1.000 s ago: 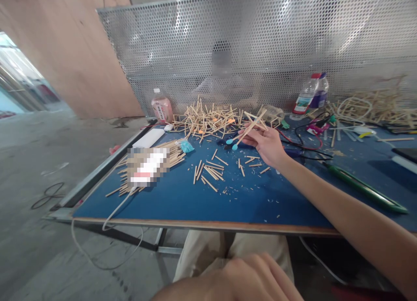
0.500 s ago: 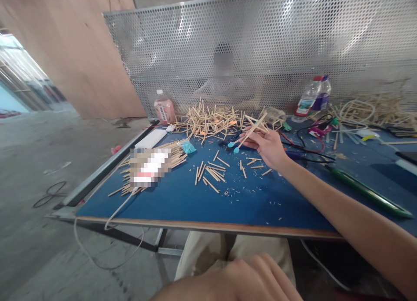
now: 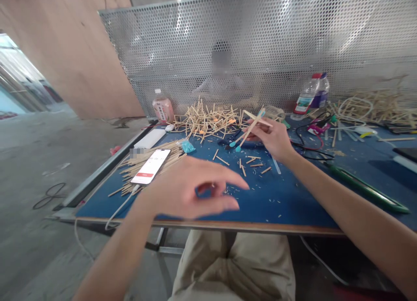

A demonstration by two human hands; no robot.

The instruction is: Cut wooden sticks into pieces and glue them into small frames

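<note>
My right hand [image 3: 273,138] is closed on thin wooden sticks [image 3: 250,130] that cross each other above the table. Two lower ends carry light-blue tips, and a light-blue patch shows near the top. My left hand [image 3: 195,188] hangs over the front of the table, thumb and fingers apart, with nothing between them. It covers some of the loose short sticks on the blue tabletop. Other short stick pieces [image 3: 256,161] lie below my right hand. Behind the held sticks rises a tangled heap of sticks [image 3: 208,118].
A phone [image 3: 150,166] with a cable rests on a layer of long sticks at left, near a light-blue crumpled lump [image 3: 188,147]. A pink-labelled bottle [image 3: 163,109] and clear bottles [image 3: 304,101] stand at the back. At right lies a green tool [image 3: 368,190]. A perforated metal panel [image 3: 276,44] closes the back.
My left hand has come up from the lap over the table's front edge, fingers parting. My right hand, still holding the sticks, has shifted slightly right.
</note>
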